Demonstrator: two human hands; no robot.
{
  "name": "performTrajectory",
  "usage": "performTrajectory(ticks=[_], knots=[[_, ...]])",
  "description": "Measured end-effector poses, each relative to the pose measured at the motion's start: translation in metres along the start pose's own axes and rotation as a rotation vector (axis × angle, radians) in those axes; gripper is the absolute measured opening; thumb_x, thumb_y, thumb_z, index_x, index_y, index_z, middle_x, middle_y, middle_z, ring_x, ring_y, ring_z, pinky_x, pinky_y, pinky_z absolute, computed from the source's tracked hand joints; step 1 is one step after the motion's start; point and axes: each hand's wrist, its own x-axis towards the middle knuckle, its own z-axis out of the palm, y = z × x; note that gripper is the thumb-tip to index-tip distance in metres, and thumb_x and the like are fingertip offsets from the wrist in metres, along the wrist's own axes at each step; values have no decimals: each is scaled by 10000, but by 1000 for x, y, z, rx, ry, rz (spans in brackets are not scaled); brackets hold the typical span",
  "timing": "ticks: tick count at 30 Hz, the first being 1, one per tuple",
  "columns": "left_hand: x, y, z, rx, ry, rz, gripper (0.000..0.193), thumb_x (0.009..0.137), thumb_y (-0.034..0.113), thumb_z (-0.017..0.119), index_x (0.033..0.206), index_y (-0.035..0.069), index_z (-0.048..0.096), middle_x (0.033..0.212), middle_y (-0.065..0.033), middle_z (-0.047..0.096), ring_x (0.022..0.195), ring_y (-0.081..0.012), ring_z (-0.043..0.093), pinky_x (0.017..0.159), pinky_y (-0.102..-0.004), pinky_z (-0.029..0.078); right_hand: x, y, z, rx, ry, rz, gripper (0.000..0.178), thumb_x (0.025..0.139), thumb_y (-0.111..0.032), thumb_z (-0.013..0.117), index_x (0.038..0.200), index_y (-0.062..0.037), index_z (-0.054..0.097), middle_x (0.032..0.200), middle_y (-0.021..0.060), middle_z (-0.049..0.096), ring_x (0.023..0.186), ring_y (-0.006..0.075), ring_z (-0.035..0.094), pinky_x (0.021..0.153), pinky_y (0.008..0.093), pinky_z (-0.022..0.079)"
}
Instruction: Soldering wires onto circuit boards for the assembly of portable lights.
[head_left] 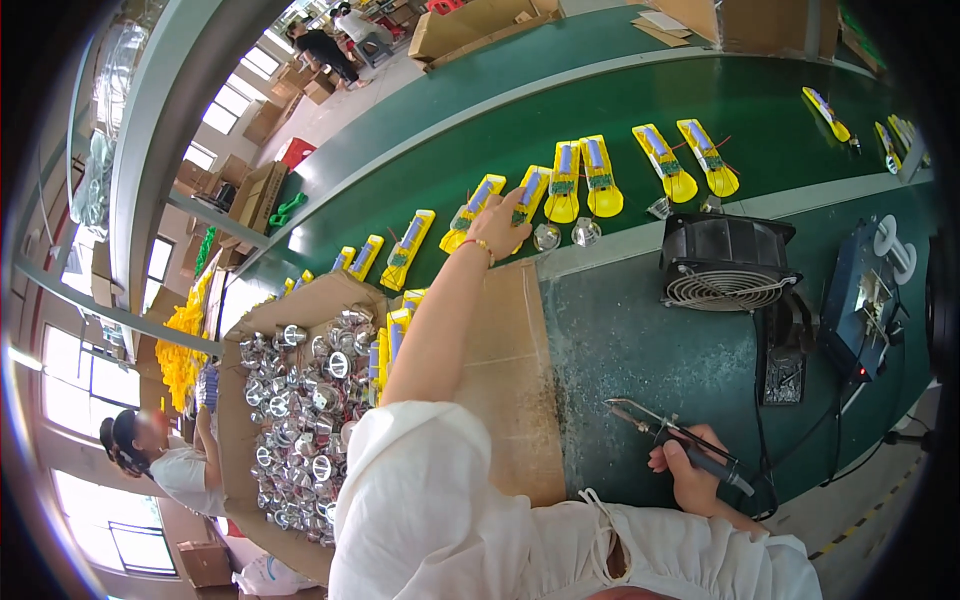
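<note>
Reaching over the yellow housings (pixel 563 195) with your left hand (pixel 497 228), soldering iron (pixel 733 474) in your right hand (pixel 695 475)

The green belt (pixel 600 112) curves across the far side of your work, bordered by a pale metal rail. On your side of that rail lies the dark green bench (pixel 620 310), scattered with small pale specks. To your left stands an open cardboard box (pixel 236 410), filled with shiny silver reflectors (pixel 300 425). Between the box and the bare part of the bench, a brown cardboard sheet (pixel 500 385) lies flat, partly under your left forearm. Past the box, at the left, you have a person in a white top (pixel 185 475). A black fan (pixel 725 255) stands on the bench near the rail, and to its right sits a dark control unit (pixel 850 310) with a small red light.

The housings lie in a loose row along the belt, each of the nearer ones bearing a bluish cylinder and a green circuit board. Your left hand is among them, fingers extended onto one housing; you cannot tell from this view whether they pinch it. Your right hand, low over the bench, is wrapped around the iron's dark handle, its metal front end pointing up and left. Smallest of all, two loose reflectors (pixel 586 233) sit by the rail, just beside the housings' rounded ends.
</note>
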Motion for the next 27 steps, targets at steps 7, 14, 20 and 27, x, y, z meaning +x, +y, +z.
performTrajectory(ticks=[7,14,20,27], knots=[[-180,59,-17,131,-37,-68,636,751,262,548,1283,62,263,1132,-205,380,933,-380,523,761,-409,475,1,-3,7,-24,-27,-82,124,820,-54,539,877,26,463,703,139,598,583,152,588,528,255,496],[-327,94,-21,265,282,-359,529,712,397,620,1084,57,462,916,-150,519,874,-281,564,603,-362,491,-8,-1,12,-77,-64,-230,129,821,-79,550,851,15,467,689,127,594,556,140,577,501,244,483],[-391,49,3,570,248,-487,422,706,474,604,857,88,523,685,-85,533,664,-229,563,480,-338,458,-17,3,20,-124,-85,-228,128,815,-77,558,857,11,475,685,120,594,550,132,575,494,233,478],[-380,40,25,433,459,-186,303,728,309,626,899,76,537,702,-55,506,658,-212,537,525,-330,449,-30,3,30,-140,-113,-271,116,823,-82,535,864,11,480,668,126,589,520,144,567,456,231,462]])
